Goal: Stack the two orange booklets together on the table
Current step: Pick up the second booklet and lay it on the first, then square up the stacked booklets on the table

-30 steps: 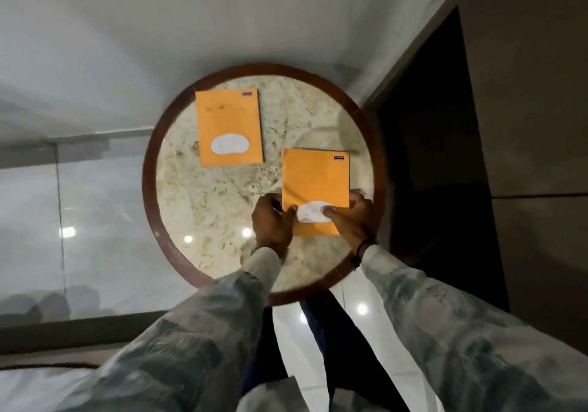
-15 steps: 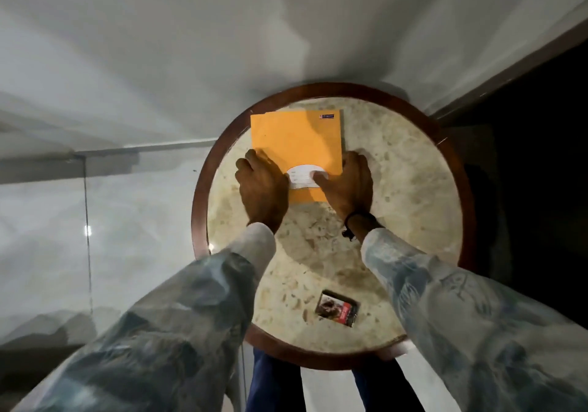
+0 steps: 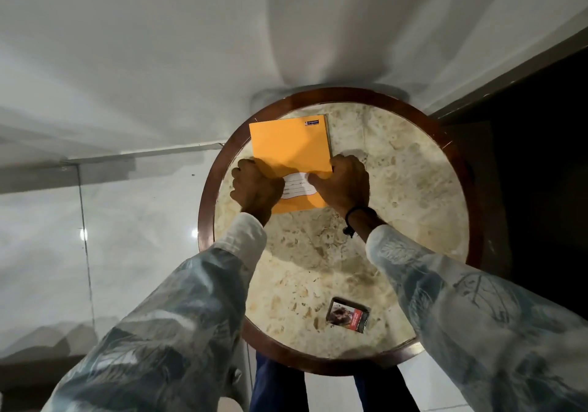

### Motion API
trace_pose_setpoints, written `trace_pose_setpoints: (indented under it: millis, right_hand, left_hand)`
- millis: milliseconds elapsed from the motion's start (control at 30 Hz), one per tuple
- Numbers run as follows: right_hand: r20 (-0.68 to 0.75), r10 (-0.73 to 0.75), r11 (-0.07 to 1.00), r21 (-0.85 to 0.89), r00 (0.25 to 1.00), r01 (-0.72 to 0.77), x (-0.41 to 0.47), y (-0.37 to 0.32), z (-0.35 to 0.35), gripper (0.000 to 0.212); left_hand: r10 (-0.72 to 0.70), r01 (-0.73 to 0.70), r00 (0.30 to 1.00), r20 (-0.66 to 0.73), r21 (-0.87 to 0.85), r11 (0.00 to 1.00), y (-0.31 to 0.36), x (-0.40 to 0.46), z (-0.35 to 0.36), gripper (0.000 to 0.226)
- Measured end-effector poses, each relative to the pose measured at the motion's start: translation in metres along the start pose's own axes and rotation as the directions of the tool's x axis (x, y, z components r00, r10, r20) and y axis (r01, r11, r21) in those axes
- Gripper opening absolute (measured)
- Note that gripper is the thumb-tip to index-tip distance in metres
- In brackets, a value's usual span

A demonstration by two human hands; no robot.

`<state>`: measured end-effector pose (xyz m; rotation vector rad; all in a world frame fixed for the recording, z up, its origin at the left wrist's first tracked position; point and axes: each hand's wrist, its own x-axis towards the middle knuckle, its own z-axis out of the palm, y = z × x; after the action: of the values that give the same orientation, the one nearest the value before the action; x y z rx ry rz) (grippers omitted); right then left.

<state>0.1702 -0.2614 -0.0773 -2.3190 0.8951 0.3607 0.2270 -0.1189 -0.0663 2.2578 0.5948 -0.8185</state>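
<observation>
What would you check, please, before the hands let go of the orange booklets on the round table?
1. Both booklets in one pile: ok; only one orange booklet face shows, with a second edge along its right side.
2. Edges squared up: not ok; that lower edge peeks out on the right.
3. Pile lying flat on the table: cannot tell; the hands cover its near half.
4. Left hand and right hand holding opposite sides: ok.
5. Pile fully on the top: ok, though its far left corner is close to the wooden rim.
6. Small packet out of the way: ok; it lies apart, near the front edge.
</observation>
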Motion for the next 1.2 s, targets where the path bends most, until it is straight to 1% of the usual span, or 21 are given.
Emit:
trace_pose_setpoints:
  millis: [67, 133, 200, 267, 300, 333, 367, 433, 467, 500, 533, 600, 667, 733, 800, 867, 933, 1067, 1100, 1167, 1200]
  right_hand:
    - [0.003, 0.068, 0.995, 0.066, 0.998, -0.068, 0.009, 0.001, -0.004, 0.034]
    - [0.053, 0.146, 0.973, 0.175, 0.988, -0.153, 0.018, 0.004, -0.011, 0.029]
    - [0.164, 0.187, 0.914, 0.332, 0.969, -0.232, 0.027, 0.004, -0.02, 0.029]
    - [0.237, 0.185, 0.845, 0.457, 0.954, -0.278, 0.033, 0.002, -0.028, 0.018]
    - [0.244, 0.171, 0.827, 0.491, 0.955, -0.274, 0.034, 0.0, -0.032, 0.023]
    - [0.225, 0.148, 0.817, 0.522, 0.963, -0.247, 0.033, -0.002, -0.033, 0.03]
    - [0.154, 0.11, 0.824, 0.538, 0.982, -0.177, 0.028, -0.005, -0.036, 0.033]
    - [-0.101, -0.026, 0.841, 0.536, 0.995, 0.077, 0.008, -0.006, -0.038, 0.035]
    - [-0.234, -0.103, 0.838, 0.503, 0.967, 0.211, -0.005, -0.004, -0.036, 0.036]
    - [-0.335, -0.157, 0.836, 0.455, 0.929, 0.306, -0.019, 0.0, -0.034, 0.036]
    - [-0.399, -0.189, 0.841, 0.406, 0.897, 0.358, -0.03, 0.005, -0.029, 0.036]
    - [-0.423, -0.217, 0.869, 0.326, 0.88, 0.371, -0.044, 0.014, -0.024, 0.034]
    - [-0.375, -0.217, 0.888, 0.307, 0.901, 0.342, -0.047, 0.018, -0.024, 0.038]
    - [-0.313, -0.197, 0.892, 0.336, 0.929, 0.302, -0.041, 0.014, -0.03, 0.04]
    - [-0.221, -0.133, 0.921, 0.333, 0.966, 0.203, -0.028, 0.007, -0.034, 0.034]
    - [-0.12, -0.049, 0.959, 0.273, 0.992, 0.081, -0.011, 0.001, -0.034, 0.029]
    - [-0.055, 0.008, 0.978, 0.208, 0.998, 0.004, 0.003, -0.003, -0.03, 0.025]
    - [-0.046, 0.029, 0.994, 0.107, 0.999, -0.024, 0.02, -0.006, -0.023, 0.014]
    - [-0.058, 0.03, 0.995, 0.1, 0.998, -0.024, 0.021, -0.005, -0.024, 0.02]
    - [-0.089, 0.028, 0.995, 0.1, 0.996, -0.019, 0.014, 0.003, -0.028, 0.036]
    - [-0.115, -0.002, 0.995, 0.098, 0.993, 0.013, 0.005, 0.009, -0.03, 0.037]
  left_hand:
    - [0.015, -0.007, 0.998, 0.064, -0.124, 0.992, 0.0, 0.004, -0.006, 0.067]
    - [0.08, -0.059, 0.991, 0.107, -0.188, 0.98, -0.001, 0.006, -0.011, 0.055]
    - [0.212, -0.182, 0.97, 0.121, -0.219, 0.959, -0.004, 0.006, -0.015, 0.043]
    - [0.371, -0.342, 0.923, 0.1, -0.226, 0.912, -0.008, 0.001, -0.016, 0.044]
    - [0.442, -0.418, 0.894, 0.075, -0.217, 0.882, -0.01, -0.003, -0.015, 0.046]
    - [0.508, -0.489, 0.86, 0.046, -0.206, 0.847, -0.011, -0.008, -0.014, 0.047]
    - [0.56, -0.548, 0.828, 0.006, -0.197, 0.813, -0.013, -0.013, -0.013, 0.044]
    - [0.623, -0.634, 0.773, -0.116, -0.174, 0.754, -0.017, -0.024, -0.01, 0.036]
    - [0.63, -0.655, 0.755, -0.183, -0.155, 0.74, -0.02, -0.03, -0.007, 0.032]
    - [0.623, -0.66, 0.745, -0.238, -0.133, 0.739, -0.023, -0.037, -0.003, 0.031]
    - [0.607, -0.65, 0.748, -0.269, -0.111, 0.752, -0.027, -0.043, 0.002, 0.032]
    - [0.561, -0.602, 0.785, -0.263, -0.108, 0.791, -0.035, -0.054, 0.012, 0.036]
    - [0.54, -0.577, 0.81, -0.229, -0.141, 0.805, -0.038, -0.057, 0.015, 0.038]
    - [0.54, -0.579, 0.81, -0.23, -0.163, 0.799, -0.035, -0.053, 0.012, 0.039]
    - [0.511, -0.557, 0.82, -0.258, -0.152, 0.817, -0.028, -0.042, 0.009, 0.036]
    - [0.446, -0.477, 0.863, -0.237, -0.093, 0.874, -0.021, -0.03, 0.008, 0.033]
    - [0.377, -0.388, 0.906, -0.191, -0.024, 0.921, -0.014, -0.018, 0.009, 0.034]
    - [0.288, -0.273, 0.944, -0.164, 0.103, 0.956, -0.009, -0.007, 0.011, 0.038]
    - [0.287, -0.261, 0.943, -0.171, 0.159, 0.952, -0.009, -0.008, 0.012, 0.043]
    - [0.376, -0.308, 0.904, -0.202, 0.302, 0.902, -0.01, -0.01, 0.014, 0.059]
    - [0.457, -0.369, 0.869, -0.19, 0.367, 0.854, -0.009, -0.011, 0.016, 0.066]
